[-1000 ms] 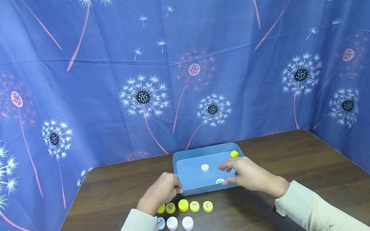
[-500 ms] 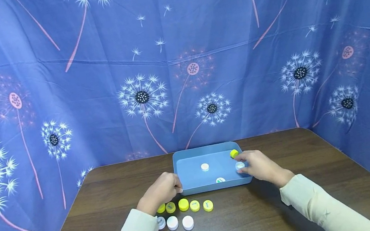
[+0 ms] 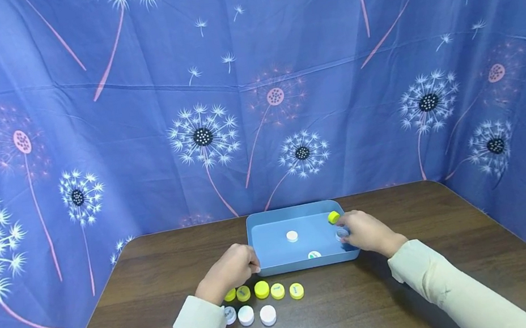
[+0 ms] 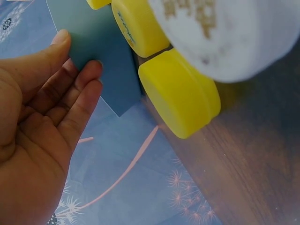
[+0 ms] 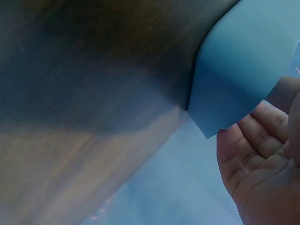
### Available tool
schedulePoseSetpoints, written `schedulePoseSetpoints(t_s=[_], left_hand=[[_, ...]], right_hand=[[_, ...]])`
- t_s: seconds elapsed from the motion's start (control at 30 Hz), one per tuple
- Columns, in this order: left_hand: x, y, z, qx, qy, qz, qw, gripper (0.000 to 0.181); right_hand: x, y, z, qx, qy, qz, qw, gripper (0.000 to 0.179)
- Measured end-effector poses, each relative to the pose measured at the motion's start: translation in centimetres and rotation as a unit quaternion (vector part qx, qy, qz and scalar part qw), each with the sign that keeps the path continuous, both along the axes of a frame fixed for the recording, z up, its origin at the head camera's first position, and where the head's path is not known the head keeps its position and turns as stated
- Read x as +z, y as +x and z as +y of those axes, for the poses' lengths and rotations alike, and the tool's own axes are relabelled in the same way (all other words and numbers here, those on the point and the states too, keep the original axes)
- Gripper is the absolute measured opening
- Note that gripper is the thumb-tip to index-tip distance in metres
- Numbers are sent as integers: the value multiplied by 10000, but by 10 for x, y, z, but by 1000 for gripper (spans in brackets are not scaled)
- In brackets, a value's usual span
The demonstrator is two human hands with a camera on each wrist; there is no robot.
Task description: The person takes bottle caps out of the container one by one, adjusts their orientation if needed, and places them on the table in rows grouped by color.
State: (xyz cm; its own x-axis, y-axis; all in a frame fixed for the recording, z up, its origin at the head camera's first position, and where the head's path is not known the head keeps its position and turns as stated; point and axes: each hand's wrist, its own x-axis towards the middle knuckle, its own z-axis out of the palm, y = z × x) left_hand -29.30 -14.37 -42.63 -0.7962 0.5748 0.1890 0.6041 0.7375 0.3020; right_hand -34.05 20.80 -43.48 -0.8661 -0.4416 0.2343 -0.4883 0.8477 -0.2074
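A shallow blue tray (image 3: 305, 264) stands at the table's back edge. At its front left corner, my left hand (image 3: 230, 269) grips the wall; in the left wrist view, the thumb (image 4: 60, 40) lies at the rim. My right hand (image 3: 367, 232) reaches over the tray's right side, thumb and fingers around a pale, clear-looking bottle cap (image 3: 341, 234). A yellow bottle cap (image 3: 334, 217) sits just behind those fingertips. Also in the tray are a white cap (image 3: 292, 236) and a white-and-green one (image 3: 314, 254). The right wrist view hides the fingertips behind the tray wall (image 5: 234, 79).
In front of the tray, yellow caps (image 3: 261, 289) form a row on the brown wooden table (image 3: 330, 325). White caps (image 3: 268, 315) make a second row nearer me, its left end partly behind my left sleeve (image 3: 197, 323). A blue dandelion-print cloth (image 3: 253, 102) hangs behind.
My right hand has moved right across the tray, away from the white-and-green cap to the pale cap near the right wall. My left hand has stayed at the tray corner.
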Motion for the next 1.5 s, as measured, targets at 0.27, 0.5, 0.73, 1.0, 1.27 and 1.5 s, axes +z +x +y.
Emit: schedulePoseSetpoints(t_s=[0.27, 0.5, 0.73, 1.0, 1.27, 1.5], left_hand=[[-4, -4, -2, -269, 17, 347, 9990, 13], [-5, -5, -2, -292, 67, 343, 9990, 11], [-4, -3, -1, -190, 105, 176, 9996, 10], [-4, -3, -1, -176, 76, 135, 9997, 10], [-4, -3, -2, -138, 35, 135, 9998, 11], [-5, -5, -1, -165, 0, 157, 9997, 11]], right_hand=[[-2, -5, -9, -21, 1207, 235, 9924, 23], [-2, -7, -11, -13, 1255, 262, 9918, 21], [-4, -8, -10, 3, 1335, 250, 9907, 13], [-5, -8, -10, 54, 1347, 295, 9904, 14], [-6, -8, -9, 80, 1251, 292, 9917, 9], [-9, -7, -7, 120, 1080, 418, 9932, 17]])
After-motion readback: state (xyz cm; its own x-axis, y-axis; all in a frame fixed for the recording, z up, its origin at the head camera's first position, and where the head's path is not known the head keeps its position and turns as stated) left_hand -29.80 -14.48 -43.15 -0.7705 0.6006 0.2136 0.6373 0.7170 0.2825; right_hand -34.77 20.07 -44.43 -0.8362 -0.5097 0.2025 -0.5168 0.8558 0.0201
